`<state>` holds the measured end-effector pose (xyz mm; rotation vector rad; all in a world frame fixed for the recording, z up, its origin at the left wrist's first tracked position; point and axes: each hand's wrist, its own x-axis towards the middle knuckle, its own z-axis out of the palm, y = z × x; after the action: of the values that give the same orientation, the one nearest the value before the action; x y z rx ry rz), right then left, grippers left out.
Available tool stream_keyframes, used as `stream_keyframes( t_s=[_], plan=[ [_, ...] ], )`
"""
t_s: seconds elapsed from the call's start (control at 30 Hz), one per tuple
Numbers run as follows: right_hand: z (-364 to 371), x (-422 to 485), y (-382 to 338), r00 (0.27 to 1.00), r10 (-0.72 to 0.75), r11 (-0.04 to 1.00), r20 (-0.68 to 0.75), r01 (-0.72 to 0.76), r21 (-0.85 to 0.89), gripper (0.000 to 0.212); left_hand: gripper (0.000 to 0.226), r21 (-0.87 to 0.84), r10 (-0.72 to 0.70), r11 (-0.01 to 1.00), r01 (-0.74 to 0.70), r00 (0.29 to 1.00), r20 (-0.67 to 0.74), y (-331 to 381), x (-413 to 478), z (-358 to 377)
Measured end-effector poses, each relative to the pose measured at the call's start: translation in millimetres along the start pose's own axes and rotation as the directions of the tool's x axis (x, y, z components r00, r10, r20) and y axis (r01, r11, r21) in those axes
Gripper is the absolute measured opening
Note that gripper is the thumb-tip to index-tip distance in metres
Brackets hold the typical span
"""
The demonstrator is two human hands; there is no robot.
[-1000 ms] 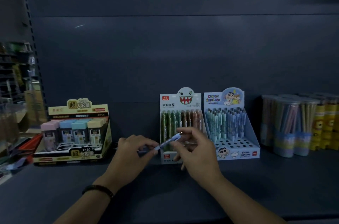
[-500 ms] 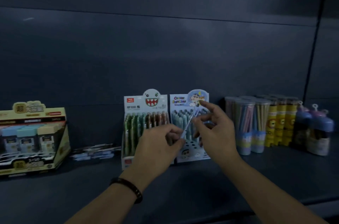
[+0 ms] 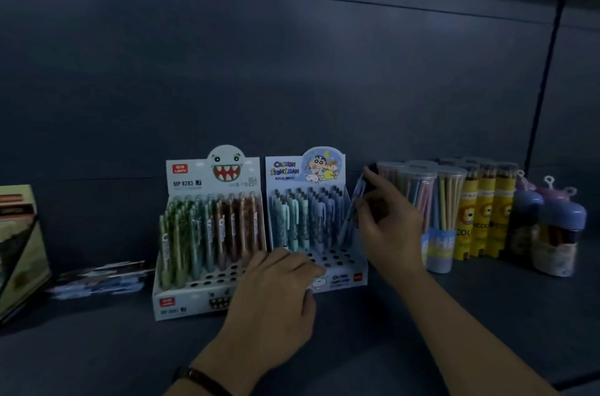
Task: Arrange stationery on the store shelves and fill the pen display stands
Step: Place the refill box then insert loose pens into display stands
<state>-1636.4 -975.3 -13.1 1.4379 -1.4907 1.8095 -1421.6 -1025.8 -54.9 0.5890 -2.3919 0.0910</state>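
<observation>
So the dark grey shelf (image 3: 357, 347) carries everything, a flat matte board under both forearms. Biggest thing on it near the hands is the white cardboard display stand with the toothy monster face (image 3: 207, 266), sitting just left of the left hand: stepped tiers with round holes, back rows packed with glossy green, teal and brown pens, front holes bare. Touching its right side is the pale blue cardboard display stand with the cartoon kid header (image 3: 352, 275), right between the two hands. Its back rows hold mint and blue pens with dark tips; the front rows of holes are open.

Right of the right hand stands a cluster of clear plastic tubes of pastel pencils (image 3: 435, 220), then yellow cylindrical tubes with a lion print (image 3: 483, 220), then rounded blue-capped jars (image 3: 558, 233) with little loops on top. Well off to the left of the left hand there's a loose pile of blue and white pens (image 3: 97, 278) lying flat, kinda blurry, and a yellowish box (image 3: 19, 249) cut off at the edge.

The left hand (image 3: 276, 291) rests curled, palm down, on the blue stand's front edge, gripping nothing you can see. The right hand (image 3: 386, 223) pinches a slim pale blue pen (image 3: 349, 217), tilted, tip down over the stand's right side.
</observation>
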Motion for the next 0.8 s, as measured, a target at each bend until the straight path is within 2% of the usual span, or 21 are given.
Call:
stream_keyframes(
  t_s=[0.3, 0.57, 0.8],
  plan=[
    [3.3, -0.1, 0.5, 0.996, -0.038, 0.997, 0.085, 0.044, -0.07, 0.048, 0.042, 0.021, -0.008, 1.0, 0.007, 0.999, 0.05, 1.7, 2.2, 1.0],
    [8.8, -3.3, 1.4, 0.956, -0.039, 0.99, 0.292, 0.077, -0.121, 0.049, 0.045, -0.016, -0.014, 1.0, 0.015, 0.999, 0.048, 2.0, 0.8, -0.6],
    [6.6, -6.3, -3.1, 0.948, -0.051, 0.981, 0.313, 0.106, -0.161, 0.056, 0.044, -0.014, -0.017, 1.0, 0.017, 0.999, 0.047, 0.3, -0.7, 0.3]
  ],
)
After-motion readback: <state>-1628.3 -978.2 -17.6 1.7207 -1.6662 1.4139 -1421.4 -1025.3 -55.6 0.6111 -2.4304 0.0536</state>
